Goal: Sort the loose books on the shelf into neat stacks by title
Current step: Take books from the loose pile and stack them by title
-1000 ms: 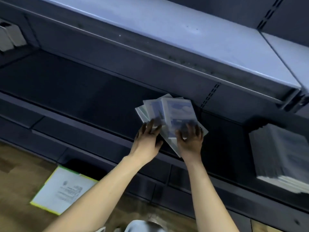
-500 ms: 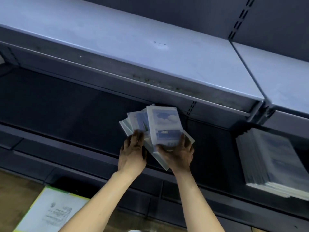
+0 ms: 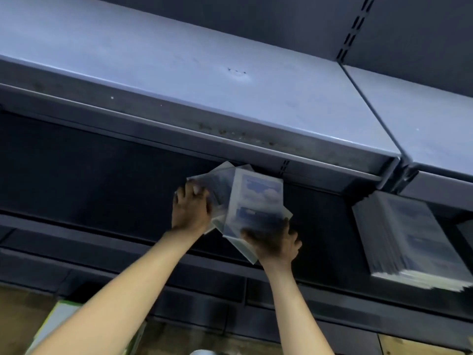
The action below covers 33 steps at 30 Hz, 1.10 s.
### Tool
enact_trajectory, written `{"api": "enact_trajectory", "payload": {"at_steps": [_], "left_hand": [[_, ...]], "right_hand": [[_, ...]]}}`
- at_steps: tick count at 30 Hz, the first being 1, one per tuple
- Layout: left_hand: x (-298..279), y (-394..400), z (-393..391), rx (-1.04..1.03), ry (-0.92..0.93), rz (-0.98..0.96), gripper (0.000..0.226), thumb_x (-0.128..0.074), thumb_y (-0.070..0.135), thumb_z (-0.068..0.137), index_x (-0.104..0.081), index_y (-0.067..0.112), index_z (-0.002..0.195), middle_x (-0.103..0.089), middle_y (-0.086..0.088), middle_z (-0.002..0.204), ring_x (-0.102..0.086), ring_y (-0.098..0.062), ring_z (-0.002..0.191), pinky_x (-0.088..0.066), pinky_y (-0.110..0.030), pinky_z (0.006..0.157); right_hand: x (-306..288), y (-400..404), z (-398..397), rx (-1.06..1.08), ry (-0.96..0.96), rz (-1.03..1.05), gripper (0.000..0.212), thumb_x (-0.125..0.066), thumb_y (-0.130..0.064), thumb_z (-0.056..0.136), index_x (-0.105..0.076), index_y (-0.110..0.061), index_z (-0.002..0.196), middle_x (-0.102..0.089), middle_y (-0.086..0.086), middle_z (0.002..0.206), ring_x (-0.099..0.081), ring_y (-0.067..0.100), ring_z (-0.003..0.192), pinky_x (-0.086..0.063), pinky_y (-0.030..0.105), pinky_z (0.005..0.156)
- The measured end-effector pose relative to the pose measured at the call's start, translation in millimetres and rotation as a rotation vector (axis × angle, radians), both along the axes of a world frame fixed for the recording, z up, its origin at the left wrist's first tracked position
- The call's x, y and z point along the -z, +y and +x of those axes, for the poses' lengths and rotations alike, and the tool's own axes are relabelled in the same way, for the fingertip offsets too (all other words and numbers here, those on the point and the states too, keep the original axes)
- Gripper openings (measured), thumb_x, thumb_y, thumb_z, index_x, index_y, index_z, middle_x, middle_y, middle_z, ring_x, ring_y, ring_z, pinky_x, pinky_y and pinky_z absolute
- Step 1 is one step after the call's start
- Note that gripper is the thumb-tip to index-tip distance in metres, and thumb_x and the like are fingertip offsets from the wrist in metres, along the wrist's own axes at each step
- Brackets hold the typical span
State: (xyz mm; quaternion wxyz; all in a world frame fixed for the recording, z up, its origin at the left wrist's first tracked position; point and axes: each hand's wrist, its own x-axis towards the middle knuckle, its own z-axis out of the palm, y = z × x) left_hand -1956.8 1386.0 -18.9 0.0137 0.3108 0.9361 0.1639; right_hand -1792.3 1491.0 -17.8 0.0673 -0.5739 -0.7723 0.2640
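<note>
Head view: both hands reach into the dark lower shelf; the left hand has its fingers curled over the left edge of a fanned bunch of books; the right hand grips the bunch's lower right corner, fingers clamped; a neat stack lies well apart to the right on the same shelf.

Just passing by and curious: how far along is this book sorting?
One neat stack already sits on the shelf at right. Both hands, left hand and right hand, are gathering a fanned bunch of books, not yet squared. Another book lies on the floor.
</note>
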Motion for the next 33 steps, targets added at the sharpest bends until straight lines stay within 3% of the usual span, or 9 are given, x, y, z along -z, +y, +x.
{"api": "enact_trajectory", "payload": {"at_steps": [8, 12, 14, 18, 21, 23, 26, 29, 33], "left_hand": [[-5, 11, -52, 0.042, -0.192, -0.030, 0.089, -0.067, 0.065, 0.071, -0.038, 0.026, 0.145, -0.042, -0.015, 0.141, -0.042, -0.037, 0.128, -0.037, -0.046, 0.105], [-18, 6, -44, -0.022, -0.167, -0.019, 0.086, -0.075, 0.062, 0.064, -0.045, 0.026, 0.136, -0.038, -0.015, 0.130, -0.039, -0.037, 0.119, -0.043, -0.044, 0.094], [-20, -1, -38, -0.021, -0.178, 0.014, 0.075, -0.072, 0.056, 0.073, -0.045, 0.025, 0.136, -0.037, -0.017, 0.130, -0.042, -0.037, 0.116, -0.045, -0.043, 0.090], [-21, -22, -23, 0.040, -0.415, 0.193, 0.048, -0.059, 0.032, 0.092, -0.047, 0.026, 0.138, -0.051, -0.010, 0.129, -0.054, -0.026, 0.108, -0.045, -0.029, 0.075], [-28, -37, -1, 0.042, -0.627, 0.293, 0.040, -0.047, 0.026, 0.100, -0.042, 0.032, 0.140, -0.054, 0.006, 0.116, -0.052, -0.009, 0.084, -0.037, -0.018, 0.057], [-26, -48, 16, 0.082, -0.744, 0.345, 0.047, -0.044, 0.026, 0.102, -0.033, 0.036, 0.147, -0.048, 0.013, 0.126, -0.052, -0.001, 0.080, -0.042, -0.015, 0.061], [-22, -58, 32, 0.065, -0.884, 0.446, 0.038, -0.039, 0.031, 0.103, -0.040, 0.042, 0.139, -0.055, 0.008, 0.132, -0.060, -0.012, 0.098, -0.053, -0.030, 0.083], [-25, -61, 44, 0.003, -0.994, 0.524, 0.019, -0.034, 0.036, 0.104, -0.049, 0.042, 0.114, -0.061, 0.003, 0.097, -0.057, -0.015, 0.077, -0.048, -0.027, 0.066], [-19, -59, 54, -0.007, -0.976, 0.539, 0.035, -0.042, 0.054, 0.097, -0.044, 0.041, 0.129, -0.062, 0.006, 0.110, -0.064, -0.020, 0.091, -0.052, -0.031, 0.070]], "right_hand": [[-2, -21, 13, 0.115, 0.400, -0.093, 0.093, -0.083, -0.041, 0.077, -0.033, -0.009, 0.148, -0.045, 0.011, 0.139, -0.048, 0.029, 0.124, -0.036, 0.024, 0.087], [-1, -23, 12, 0.187, 0.528, -0.108, 0.060, -0.071, -0.028, 0.089, -0.043, -0.015, 0.141, -0.051, 0.008, 0.134, -0.055, 0.031, 0.121, -0.049, 0.033, 0.090], [-2, -24, 11, 0.226, 0.706, -0.247, 0.042, -0.065, -0.014, 0.094, -0.048, -0.022, 0.132, -0.056, 0.003, 0.125, -0.061, 0.027, 0.112, -0.061, 0.039, 0.077], [-14, -24, 10, 0.284, 0.866, -0.344, 0.028, -0.054, -0.007, 0.100, -0.056, -0.016, 0.126, -0.065, 0.002, 0.113, -0.066, 0.018, 0.088, -0.053, 0.020, 0.050], [-17, -23, 4, 0.295, 0.891, -0.342, 0.029, -0.050, -0.005, 0.101, -0.060, -0.013, 0.127, -0.066, 0.009, 0.114, -0.065, 0.019, 0.083, -0.050, 0.019, 0.049], [-18, -25, 1, 0.281, 0.879, -0.349, 0.031, -0.048, -0.005, 0.102, -0.058, -0.013, 0.130, -0.064, 0.011, 0.119, -0.065, 0.022, 0.088, -0.051, 0.020, 0.051], [-20, -34, -1, 0.257, 0.886, -0.376, 0.038, -0.054, -0.005, 0.099, -0.054, -0.013, 0.137, -0.062, 0.008, 0.127, -0.062, 0.027, 0.112, -0.060, 0.030, 0.077], [-18, -41, 5, 0.163, 0.738, -0.261, 0.040, -0.059, -0.013, 0.098, -0.053, -0.017, 0.137, -0.063, 0.000, 0.120, -0.061, 0.019, 0.112, -0.049, 0.028, 0.086], [-6, -43, 8, 0.109, 0.606, -0.198, 0.036, -0.056, -0.023, 0.100, -0.054, -0.023, 0.136, -0.059, 0.002, 0.124, -0.059, 0.022, 0.114, -0.047, 0.030, 0.091]]}}
